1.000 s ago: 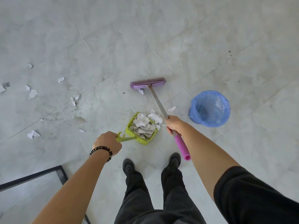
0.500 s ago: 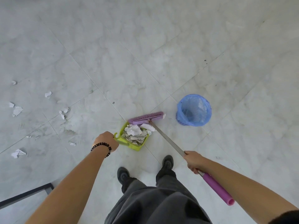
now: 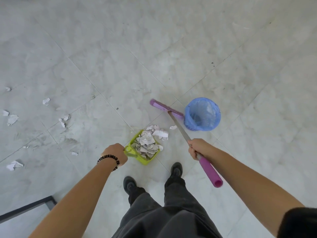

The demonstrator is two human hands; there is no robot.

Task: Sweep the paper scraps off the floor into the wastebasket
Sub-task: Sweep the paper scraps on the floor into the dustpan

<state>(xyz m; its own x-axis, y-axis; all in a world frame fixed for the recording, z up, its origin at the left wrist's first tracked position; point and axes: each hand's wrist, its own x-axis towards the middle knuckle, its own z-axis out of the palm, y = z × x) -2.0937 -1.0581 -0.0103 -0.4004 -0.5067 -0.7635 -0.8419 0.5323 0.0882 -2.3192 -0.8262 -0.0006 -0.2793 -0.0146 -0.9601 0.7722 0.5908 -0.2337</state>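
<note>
From my feed, the grey tiled floor (image 3: 171, 48) fills nearly everything, with the person's dark trousers (image 3: 163, 217) at the bottom edge and a black frame (image 3: 25, 208) in the lower left corner. The broom (image 3: 180, 129) slants up from the lower right, its purple head lying on the tiles ahead of the feet; the head's right end is right at the blue basket (image 3: 204, 128), and I think it touches the wall, though the angle leaves me unsure. The basket stands upright to the right of the broom, lined with a clear bag. The green dustpan (image 3: 145, 161) sits on the floor just ahead of the shoes (image 3: 176, 169), mouth facing away from the person. The right hand (image 3: 197, 148) is wrapped round the broom where the metal shaft meets the purple grip. The left hand (image 3: 115, 154) is closed round the dustpan's handle. Scraps (image 3: 145, 145) are heaped in the pan, a few lie just beyond its mouth, and more are scattered well off to the left. A bead bracelet (image 3: 109, 158) circles the left wrist.
</note>
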